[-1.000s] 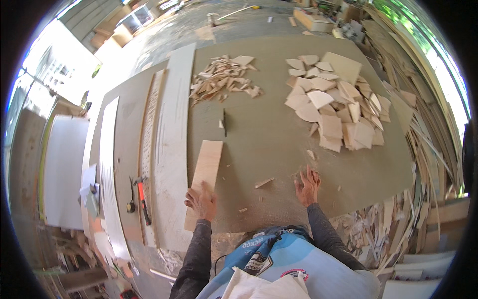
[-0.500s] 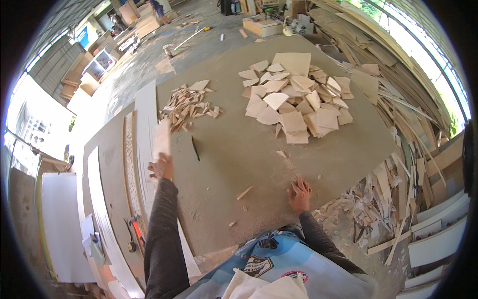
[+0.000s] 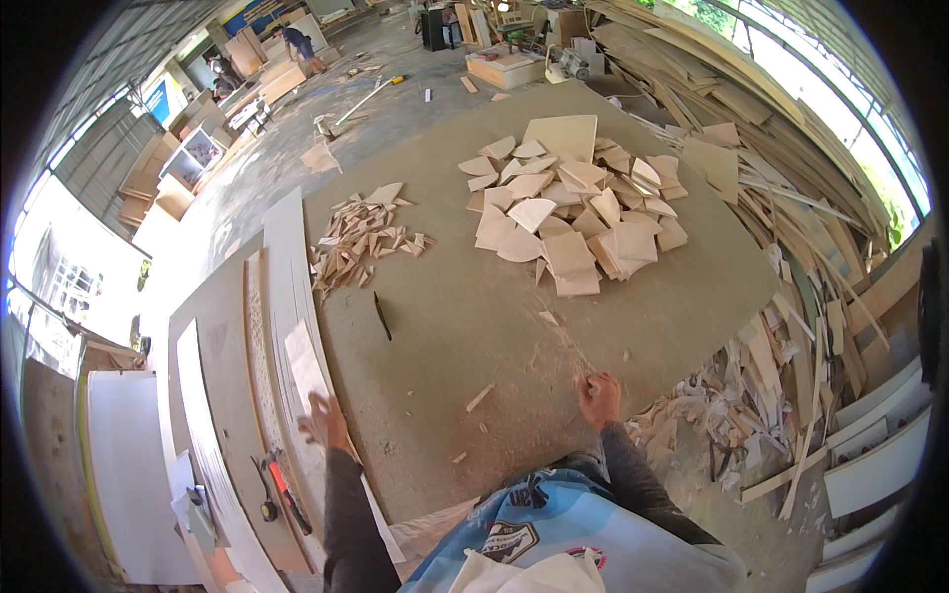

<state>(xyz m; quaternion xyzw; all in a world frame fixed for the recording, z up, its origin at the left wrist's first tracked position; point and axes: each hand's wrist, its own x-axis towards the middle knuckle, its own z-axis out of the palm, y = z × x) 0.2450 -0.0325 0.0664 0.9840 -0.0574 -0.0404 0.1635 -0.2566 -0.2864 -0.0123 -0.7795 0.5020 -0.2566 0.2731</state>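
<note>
My left hand (image 3: 324,420) is blurred, fingers apart, at the near end of a short pale plywood strip (image 3: 304,364). The strip lies flat on a long white board (image 3: 285,247) along the left side of the big grey work table (image 3: 633,316). My right hand (image 3: 598,395) rests on the table's near edge with nothing in it. A heap of pale plywood offcuts (image 3: 568,212) lies far across the table, and a smaller heap of thin scraps (image 3: 361,237) sits to its left.
A slim dark tool (image 3: 381,316) lies mid-table, with small wood chips (image 3: 479,397) near me. A red-handled tool (image 3: 285,492) rests on the stacked boards at my left. Scrap wood (image 3: 781,385) is piled on the floor to the right. A person (image 3: 297,42) bends over far back.
My left hand carried the plywood strip from the table's near edge up and left. The strip now lies on the white board and the hand is pulling back. My right hand stayed put.
</note>
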